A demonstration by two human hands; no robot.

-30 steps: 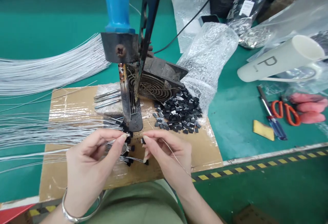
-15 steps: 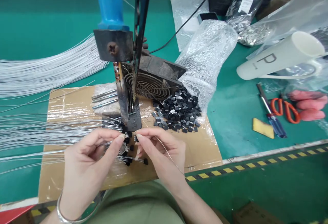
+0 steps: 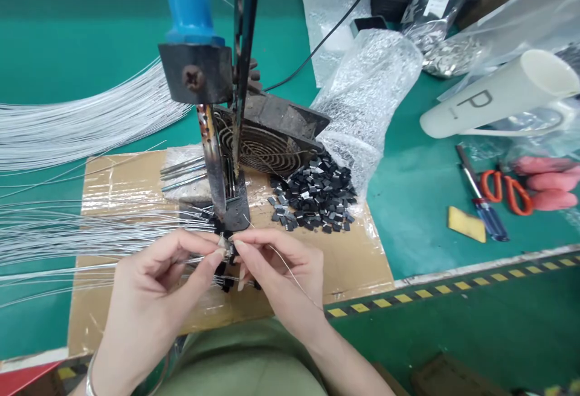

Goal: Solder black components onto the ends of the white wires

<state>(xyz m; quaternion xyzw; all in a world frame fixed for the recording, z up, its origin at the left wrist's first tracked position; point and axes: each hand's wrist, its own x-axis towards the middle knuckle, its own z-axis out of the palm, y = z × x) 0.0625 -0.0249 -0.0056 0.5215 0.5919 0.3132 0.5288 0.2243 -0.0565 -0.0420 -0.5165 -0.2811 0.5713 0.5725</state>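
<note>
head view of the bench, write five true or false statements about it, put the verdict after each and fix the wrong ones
1. A heap of small black plastic connectors lies on the brown cardboard sheet. True.
2. The right hand grips the blue-handled soldering iron. False: the iron sits in a black clamp; the hand's fingers pinch one small black connector.
3. The orange-handled metal scissors lie left of the yellow rectangular sponge. False: they lie to its right.
4. A thick bundle of thin white wires lies left of the iron. True.
5. A tall white mug marked with a P is on the right side of the view. True.
</note>
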